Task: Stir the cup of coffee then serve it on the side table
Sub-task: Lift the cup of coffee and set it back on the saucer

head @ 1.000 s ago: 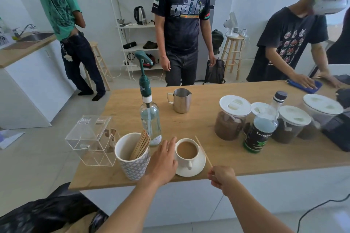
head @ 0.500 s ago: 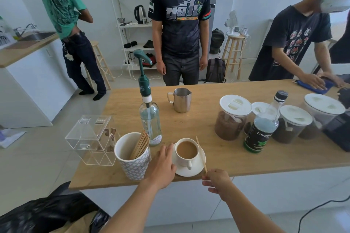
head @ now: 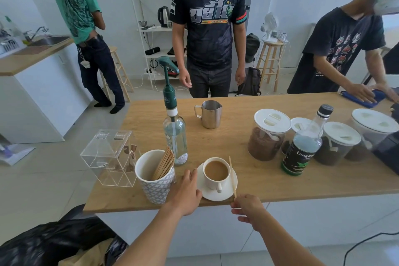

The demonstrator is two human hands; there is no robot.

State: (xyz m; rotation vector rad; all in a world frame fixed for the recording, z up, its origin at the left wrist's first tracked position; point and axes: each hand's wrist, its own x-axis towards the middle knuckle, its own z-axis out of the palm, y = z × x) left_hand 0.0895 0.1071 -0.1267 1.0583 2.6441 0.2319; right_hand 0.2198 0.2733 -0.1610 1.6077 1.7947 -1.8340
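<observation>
A white cup of milky coffee (head: 216, 171) stands on a white saucer (head: 228, 192) near the front edge of the wooden counter (head: 259, 181), handle toward me. A thin wooden stir stick (head: 232, 176) lies across the saucer's right rim. My right hand (head: 246, 206) pinches the stick's near end at the counter edge. My left hand (head: 186, 190) lies flat on the counter, fingers apart, fingertips touching the saucer's left rim.
A patterned cup of wooden sticks (head: 155, 177) stands left of my left hand, a pump bottle (head: 174, 134) behind it, a clear acrylic box (head: 110, 160) further left. A steel pitcher (head: 209, 114), lidded jars (head: 268, 136) and a dark bottle (head: 302, 149) stand beyond. Three people stand around the counter.
My right hand has shifted left toward the saucer, swinging the stick from the counter onto the saucer's right rim. My left hand has stayed at the saucer's left side.
</observation>
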